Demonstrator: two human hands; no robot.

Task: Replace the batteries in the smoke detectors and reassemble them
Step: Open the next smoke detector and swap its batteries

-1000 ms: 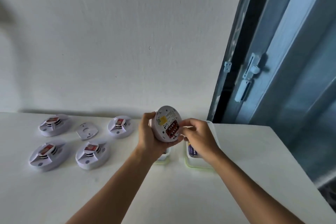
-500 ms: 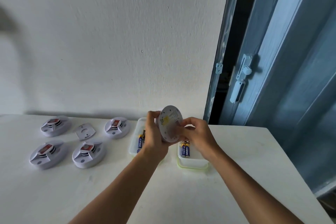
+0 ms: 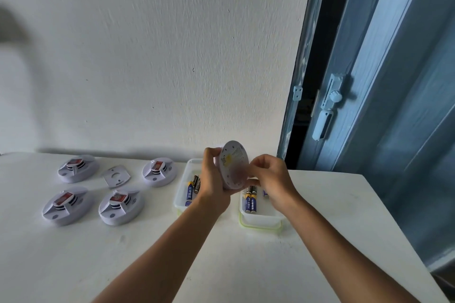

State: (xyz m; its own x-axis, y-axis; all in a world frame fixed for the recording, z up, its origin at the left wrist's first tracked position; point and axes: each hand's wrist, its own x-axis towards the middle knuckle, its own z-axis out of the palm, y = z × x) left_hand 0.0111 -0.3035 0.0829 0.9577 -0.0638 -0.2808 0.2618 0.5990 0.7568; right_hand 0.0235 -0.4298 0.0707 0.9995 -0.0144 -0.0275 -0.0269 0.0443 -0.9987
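Both hands up over the white bench [image 3: 246, 265], holding one smoke detector [image 3: 232, 166] on edge between them, flat back turned toward the camera, yellow sticker visible on it. Left hand [image 3: 213, 179] wraps the detector's left rim, fingers curled round it, gripping. Right hand [image 3: 270, 178] is at the right rim, fingers [image 3: 254, 163] curled and pinching the edge; motion blur there, can't tell exactly what part they're on. Detector is held in the air above the gap between two clear plastic tubs. Left tub [image 3: 181, 200] holds a few batteries [image 3: 192, 188], partly hidden by the left wrist. Right tub [image 3: 261, 222], green-rimmed, holds batteries too [image 3: 251, 200], blue/black/yellow, lying side by side. On the left part of the bench: four more detectors face up with red tops, two at the back [image 3: 77, 168] [image 3: 159, 171], two at the front [image 3: 67, 205] [image 3: 121, 205], well apart from the tubs. A loose white mounting plate [image 3: 116, 176] lies flat between the two back ones. White wall [image 3: 147, 56] behind, blue door [image 3: 381, 81] with a latch to the right.
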